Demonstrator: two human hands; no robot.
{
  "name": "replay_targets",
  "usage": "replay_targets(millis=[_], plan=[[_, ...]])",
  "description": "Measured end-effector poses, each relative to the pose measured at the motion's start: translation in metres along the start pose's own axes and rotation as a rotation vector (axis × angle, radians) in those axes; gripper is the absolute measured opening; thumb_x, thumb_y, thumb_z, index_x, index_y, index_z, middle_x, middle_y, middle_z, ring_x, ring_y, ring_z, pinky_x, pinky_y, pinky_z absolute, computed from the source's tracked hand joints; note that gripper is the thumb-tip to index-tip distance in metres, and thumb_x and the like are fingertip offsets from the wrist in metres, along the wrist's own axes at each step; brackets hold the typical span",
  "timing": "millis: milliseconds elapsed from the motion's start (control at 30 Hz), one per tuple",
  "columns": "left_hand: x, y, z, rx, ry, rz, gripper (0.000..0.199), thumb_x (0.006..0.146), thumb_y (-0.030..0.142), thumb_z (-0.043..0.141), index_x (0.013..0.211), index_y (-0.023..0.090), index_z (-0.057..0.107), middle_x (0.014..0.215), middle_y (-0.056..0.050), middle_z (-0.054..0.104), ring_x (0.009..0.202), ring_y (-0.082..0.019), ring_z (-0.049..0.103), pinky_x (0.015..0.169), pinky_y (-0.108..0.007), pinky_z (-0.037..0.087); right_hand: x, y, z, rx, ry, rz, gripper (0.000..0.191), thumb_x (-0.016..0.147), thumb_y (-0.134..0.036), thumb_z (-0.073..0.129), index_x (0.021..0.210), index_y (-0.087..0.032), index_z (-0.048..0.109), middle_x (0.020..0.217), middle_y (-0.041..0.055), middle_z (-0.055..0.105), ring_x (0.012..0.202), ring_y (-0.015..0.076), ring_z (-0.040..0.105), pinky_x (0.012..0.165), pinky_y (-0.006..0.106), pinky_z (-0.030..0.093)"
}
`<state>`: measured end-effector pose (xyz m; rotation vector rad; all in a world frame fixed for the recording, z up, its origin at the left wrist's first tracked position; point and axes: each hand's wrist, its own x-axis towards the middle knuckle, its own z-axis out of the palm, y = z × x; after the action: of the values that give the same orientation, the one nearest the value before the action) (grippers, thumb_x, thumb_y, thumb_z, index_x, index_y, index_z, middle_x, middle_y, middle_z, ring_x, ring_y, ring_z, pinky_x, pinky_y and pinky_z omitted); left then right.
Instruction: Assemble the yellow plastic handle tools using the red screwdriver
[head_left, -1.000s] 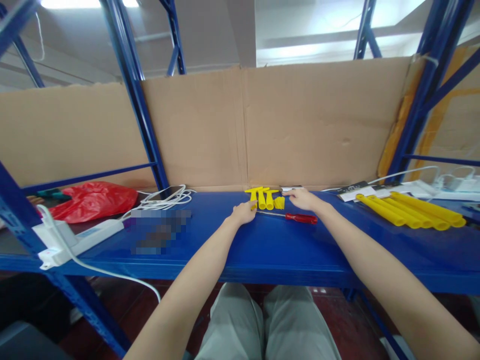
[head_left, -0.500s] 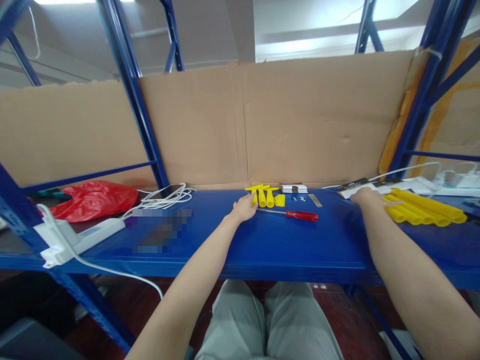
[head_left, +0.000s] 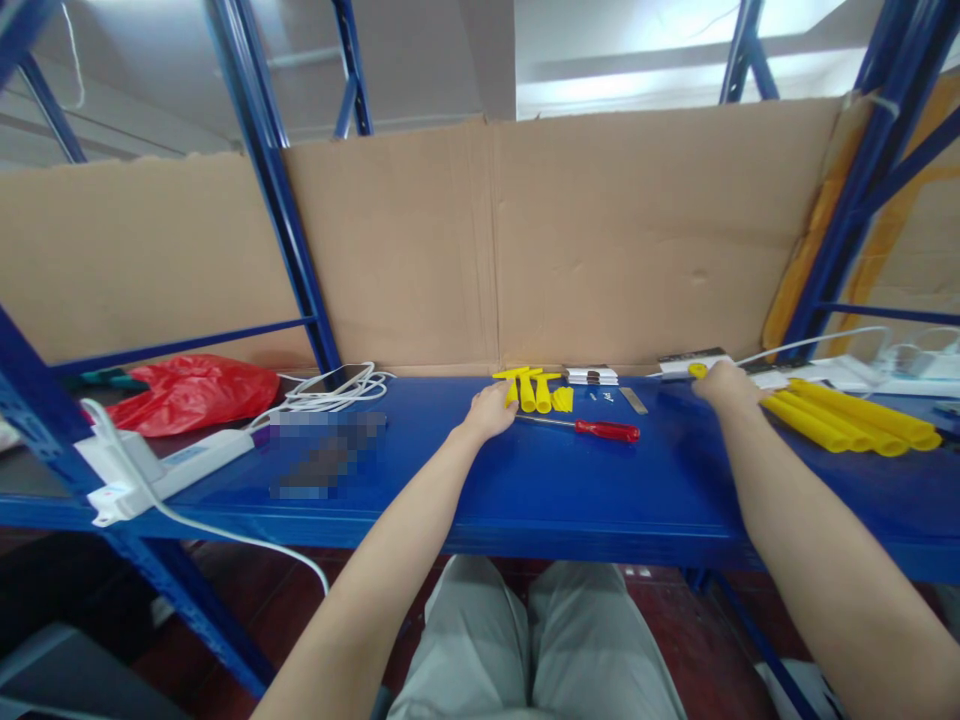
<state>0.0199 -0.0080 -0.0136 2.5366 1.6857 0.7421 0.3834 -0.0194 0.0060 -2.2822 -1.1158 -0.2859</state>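
My left hand (head_left: 493, 411) is closed around the lower part of the leftmost yellow T-shaped piece (head_left: 512, 391), its fingertips partly hidden. Two similar yellow T-shaped pieces (head_left: 542, 393) lie just right of it, with small yellow parts (head_left: 562, 399) beside them. In front lies a screwdriver (head_left: 607, 431) with a red handle, its shaft towards my left hand. On the right, my right hand (head_left: 724, 387) is closed on a yellow tube, with only a round yellow end (head_left: 698, 370) showing past the fingers. Several yellow tubes (head_left: 847, 418) lie beside that hand.
Small white-and-brown packs (head_left: 591, 375), tiny screws (head_left: 606, 397) and a flat metal strip (head_left: 634, 400) lie near the cardboard back panel (head_left: 600, 240). A power strip (head_left: 180, 475), white cable (head_left: 337, 393) and red plastic bag (head_left: 202, 393) occupy the left of the blue shelf (head_left: 570, 490).
My right hand has moved slightly left, away from the tubes, with a yellow end now showing at its fingers. Fewer tubes lie in the pile. My left hand stays at the T-shaped piece.
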Motion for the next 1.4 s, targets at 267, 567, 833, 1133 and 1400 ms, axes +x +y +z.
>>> replay_targets(millis=[267,567,833,1133,1400], plan=[[-0.002,0.005,-0.003,-0.096,0.020,0.093,0.051,0.086,0.018,0.052,0.136,0.012,0.047,0.140,-0.010,0.047,0.131,-0.019,0.043,0.110,-0.029,0.031,-0.056,-0.083,-0.014,0.268,-0.139,-0.455,0.050,0.080,-0.024,0.053,0.128,-0.013,0.053,0.119,0.0158,0.064,0.110,0.0290,0.060,0.090,0.036,0.047],[-0.006,0.010,-0.007,-0.180,0.012,0.126,0.043,0.087,0.021,0.052,0.129,0.015,0.056,0.129,-0.009,0.059,0.121,-0.022,0.053,0.105,-0.034,0.038,-0.093,-0.103,0.013,0.315,-0.268,-0.895,0.061,0.077,-0.017,0.054,0.137,-0.009,0.043,0.116,0.0166,0.066,0.098,0.0243,0.064,0.085,0.034,0.048],[-0.003,0.003,-0.002,-0.259,0.056,0.095,0.059,0.083,0.019,0.054,0.140,0.016,0.042,0.135,-0.011,0.053,0.125,-0.026,0.050,0.104,-0.038,0.039,-0.102,-0.109,0.009,0.306,-0.178,-0.753,0.061,0.079,-0.019,0.055,0.138,-0.009,0.042,0.116,0.0176,0.066,0.102,0.0283,0.063,0.084,0.036,0.049],[0.000,-0.002,0.008,-0.363,-0.050,0.286,0.076,0.076,0.028,0.063,0.146,0.022,0.032,0.138,-0.011,0.050,0.123,-0.029,0.051,0.103,-0.045,0.039,-0.117,-0.114,0.006,0.312,-0.112,-0.793,0.057,0.082,-0.018,0.049,0.139,-0.014,0.041,0.117,0.0175,0.065,0.099,0.0286,0.064,0.082,0.038,0.049],[0.000,0.005,0.015,-0.461,0.057,0.466,0.079,0.075,0.024,0.062,0.147,0.021,0.028,0.141,-0.012,0.047,0.127,-0.028,0.047,0.104,-0.044,0.037,-0.136,-0.122,0.006,0.353,-0.078,-0.893,0.058,0.083,-0.018,0.046,0.140,-0.014,0.037,0.119,0.0183,0.063,0.099,0.0295,0.064,0.080,0.040,0.050]])
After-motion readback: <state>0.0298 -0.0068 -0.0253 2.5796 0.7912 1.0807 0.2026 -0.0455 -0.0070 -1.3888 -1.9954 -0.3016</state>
